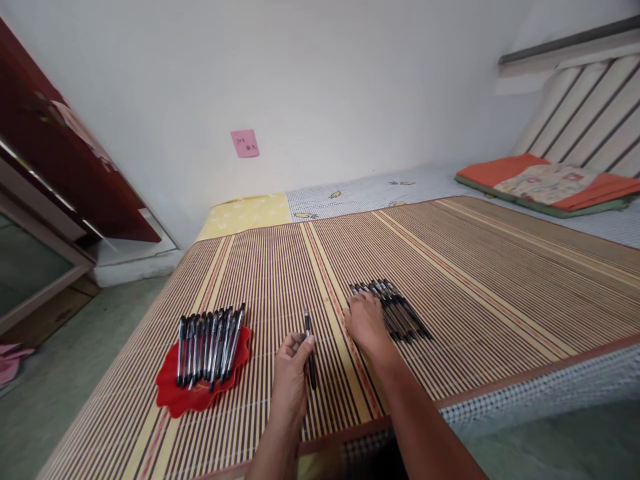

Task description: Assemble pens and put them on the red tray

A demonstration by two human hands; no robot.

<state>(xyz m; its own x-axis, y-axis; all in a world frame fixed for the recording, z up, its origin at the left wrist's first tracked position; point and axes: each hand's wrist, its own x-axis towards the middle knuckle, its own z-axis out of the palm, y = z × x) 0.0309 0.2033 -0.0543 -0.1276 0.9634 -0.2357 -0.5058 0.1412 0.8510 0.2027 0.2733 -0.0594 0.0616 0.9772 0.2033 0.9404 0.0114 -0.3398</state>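
Pens are being moved 1 at a time, it seems, from the loose row (393,310) on the mat (475,267) to the red tray (173,393), which already carries a row of pens (207,347). The left hand (290,377) is closed around 1 pen (310,350), held upright between thumb and fingers. The right hand (365,323) lies flat, fingers loosely spread on the row's near end; whether it pinches a pen I cannot tell. Next comes carrying the held pen left to the tray.

Bare forearms – no sleeves, hands (290,373) ungloved
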